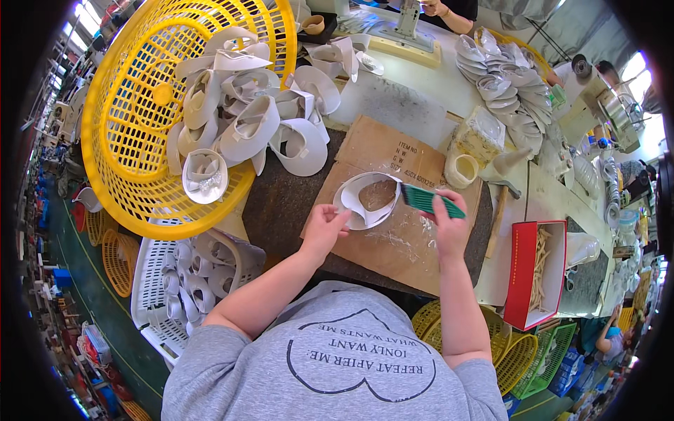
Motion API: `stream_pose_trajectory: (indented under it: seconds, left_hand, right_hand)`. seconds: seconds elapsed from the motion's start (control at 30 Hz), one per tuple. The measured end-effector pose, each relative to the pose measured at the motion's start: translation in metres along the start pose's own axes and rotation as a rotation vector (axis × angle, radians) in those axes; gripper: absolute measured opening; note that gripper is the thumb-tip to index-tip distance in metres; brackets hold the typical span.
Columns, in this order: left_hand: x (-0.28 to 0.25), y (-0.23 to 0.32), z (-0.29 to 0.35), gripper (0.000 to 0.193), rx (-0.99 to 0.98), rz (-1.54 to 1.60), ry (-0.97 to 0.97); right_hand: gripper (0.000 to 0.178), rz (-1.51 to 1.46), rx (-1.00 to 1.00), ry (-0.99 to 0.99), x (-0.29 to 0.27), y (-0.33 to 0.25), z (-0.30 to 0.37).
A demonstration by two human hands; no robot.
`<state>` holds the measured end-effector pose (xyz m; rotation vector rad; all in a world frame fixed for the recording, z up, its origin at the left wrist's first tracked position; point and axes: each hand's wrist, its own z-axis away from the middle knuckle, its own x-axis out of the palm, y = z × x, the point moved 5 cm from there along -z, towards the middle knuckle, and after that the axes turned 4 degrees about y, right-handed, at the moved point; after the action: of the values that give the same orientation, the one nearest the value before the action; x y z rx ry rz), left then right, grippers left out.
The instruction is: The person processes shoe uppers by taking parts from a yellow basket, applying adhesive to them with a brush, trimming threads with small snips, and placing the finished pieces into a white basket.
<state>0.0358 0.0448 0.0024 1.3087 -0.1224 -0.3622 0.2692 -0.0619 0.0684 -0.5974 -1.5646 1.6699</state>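
Note:
My left hand (323, 231) pinches the left edge of a white looped shoe upper (349, 198) between thumb and fingers. The piece lies over a flattened brown cardboard sheet (393, 256) dotted with white smears. In my right hand (451, 224) is a green-handled brush (425, 201), its dark bristles against or very close to the upper's right edge. Just beyond that hand stands a tub (462, 170) crusted with a pale, glue-like substance. At the far left, a heap of similar white uppers (246, 133) sits in a large yellow basket (119, 112) and spills past its rim.
Right of the cardboard lie a wooden-handled hammer (499, 221) and a red box (516, 277) of thin sticks. A white crate (149, 281) of uppers stands at lower left. Stacked white pieces (502, 84) and a sewing machine (408, 24) with another person's hand are at the back.

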Motion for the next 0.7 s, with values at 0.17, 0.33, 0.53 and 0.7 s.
stream_pose_trajectory:
  seconds: [0.17, 0.33, 0.53, 0.7]
  left_hand:
    - [0.028, -0.026, -0.016, 0.027, -0.531, 0.356, -0.185]
    - [0.022, -0.046, -0.006, 0.021, -0.566, 0.575, -0.115]
    - [0.02, -0.049, 0.004, 0.018, -0.495, 0.593, -0.031]
    - [0.021, -0.051, 0.009, 0.021, -0.391, 0.564, 0.005]
  right_hand:
    - [0.012, 0.085, -0.022, -0.251, 0.073, 0.039, -0.006]
    - [0.021, 0.475, -0.501, -0.484, 0.098, 0.045, 0.004]
    - [0.024, 0.807, -0.653, -0.878, 0.065, 0.021, 0.021]
    - [0.035, 0.968, -0.839, -0.318, 0.063, 0.017, 0.036]
